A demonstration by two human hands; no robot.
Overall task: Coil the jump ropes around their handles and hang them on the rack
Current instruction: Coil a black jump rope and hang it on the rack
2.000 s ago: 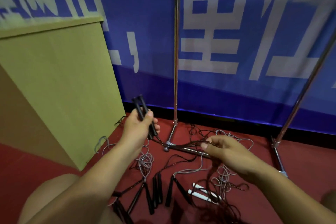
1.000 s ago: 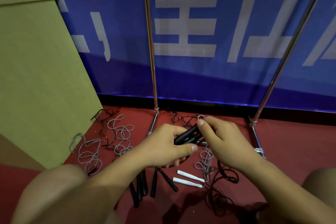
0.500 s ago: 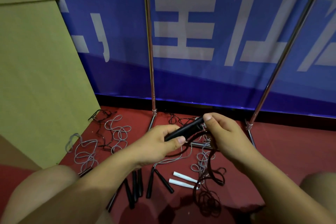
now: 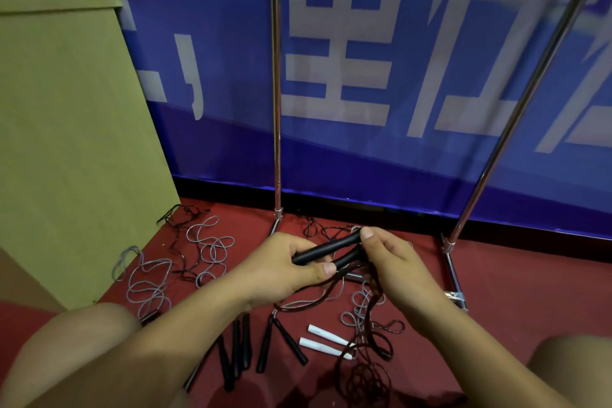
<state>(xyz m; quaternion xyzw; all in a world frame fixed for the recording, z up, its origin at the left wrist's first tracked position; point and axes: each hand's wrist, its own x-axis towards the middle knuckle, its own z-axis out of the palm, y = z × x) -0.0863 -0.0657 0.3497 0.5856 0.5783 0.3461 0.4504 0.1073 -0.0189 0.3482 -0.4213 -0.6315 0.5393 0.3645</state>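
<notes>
Two black handles (image 4: 326,250) were held side by side between the hands, above the red floor (image 4: 516,278). The left hand (image 4: 281,270) was wrapped around their near ends, thumb laid along the lower one and fingers curled behind. The right hand (image 4: 394,267) was closed at their far ends, forefinger tip pressed on the upper handle; a dark red cord (image 4: 371,338) was gripped under its fingers. From that grip the cord was seen falling in loose loops to the floor, ending in a tangled heap near the bottom edge of view.

Below the hands, several more black handles (image 4: 265,343) and a white pair (image 4: 323,338) were laid on the floor. Grey cords (image 4: 205,248) were scattered in loops to the left, beside a tan panel (image 4: 66,142).

Behind, two metal uprights of the rack (image 4: 276,109) were stood against a blue banner (image 4: 414,60), their feet set on the floor. No rope was seen hung on the visible part of the rack.
</notes>
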